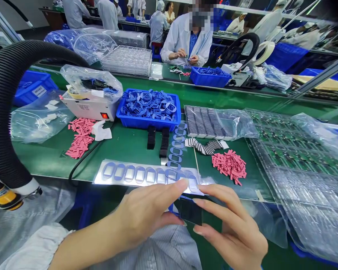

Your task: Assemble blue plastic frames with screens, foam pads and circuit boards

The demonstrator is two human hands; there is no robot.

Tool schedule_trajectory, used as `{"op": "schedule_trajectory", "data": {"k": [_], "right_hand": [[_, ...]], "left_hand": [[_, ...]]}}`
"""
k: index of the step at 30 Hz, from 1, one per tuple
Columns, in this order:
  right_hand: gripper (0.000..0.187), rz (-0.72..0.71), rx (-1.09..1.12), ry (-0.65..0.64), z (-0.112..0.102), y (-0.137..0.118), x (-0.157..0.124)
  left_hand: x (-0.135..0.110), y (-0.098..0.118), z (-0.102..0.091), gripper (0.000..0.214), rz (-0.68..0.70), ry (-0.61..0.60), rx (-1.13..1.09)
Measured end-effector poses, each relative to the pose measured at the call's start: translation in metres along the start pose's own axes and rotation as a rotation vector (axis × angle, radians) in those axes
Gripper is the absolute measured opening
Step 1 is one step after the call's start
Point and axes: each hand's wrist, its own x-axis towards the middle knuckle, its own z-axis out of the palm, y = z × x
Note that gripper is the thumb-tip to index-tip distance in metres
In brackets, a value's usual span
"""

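The green counter (126, 144) spread ahead of both hands. To the right of the right hand (236, 225) stood a clear tray (307, 210). Well ahead of the left hand (146, 206) sat a blue bin (141, 123) heaped with plastic pieces (149, 105). Nearer, a pale strip (100, 175) reached to the left hand's fingertips.

Both hands were narrow, sharing a dark panel (190, 210) in the gap between them, on the near side of the strip. The left hand's fingers and thumb closed about its left end, where a blue edge (173, 208) showed; the right hand pinched its right end with thumb and fingertips.

The panel looked light and stiff, glossy enough to be slippery and probably easy to crack or smudge. Its opposite edges seemed the best hold, gently, without bending it or pressing the dark face.

Smallest were the pink pads (229, 165), loosely piled ahead of the right hand.
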Motion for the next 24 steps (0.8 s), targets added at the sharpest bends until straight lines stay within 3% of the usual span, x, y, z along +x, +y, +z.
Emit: {"op": "schedule_trajectory", "data": {"k": [6,13,16,20,24], "right_hand": [[0.028,-0.015,-0.045,-0.021,0.002,-0.003,0.002],[0.030,-0.034,-0.150,-0.075,-0.003,-0.005,0.000],[0.035,-0.028,-0.173,-0.136,-0.005,-0.004,-0.002],[0.055,0.065,-0.147,-0.207,-0.008,-0.002,-0.004],[0.041,0.040,-0.162,-0.221,-0.009,-0.001,-0.001]], "left_hand": [[-0.005,0.001,0.004,0.090,0.016,-0.024,-0.040],[-0.007,-0.010,0.013,0.084,0.172,0.031,-0.032],[-0.008,-0.011,0.014,0.089,0.158,0.015,-0.058],[-0.010,-0.009,0.012,0.092,0.086,-0.044,-0.080],[-0.010,-0.009,0.010,0.087,-0.011,-0.070,-0.142]]}}
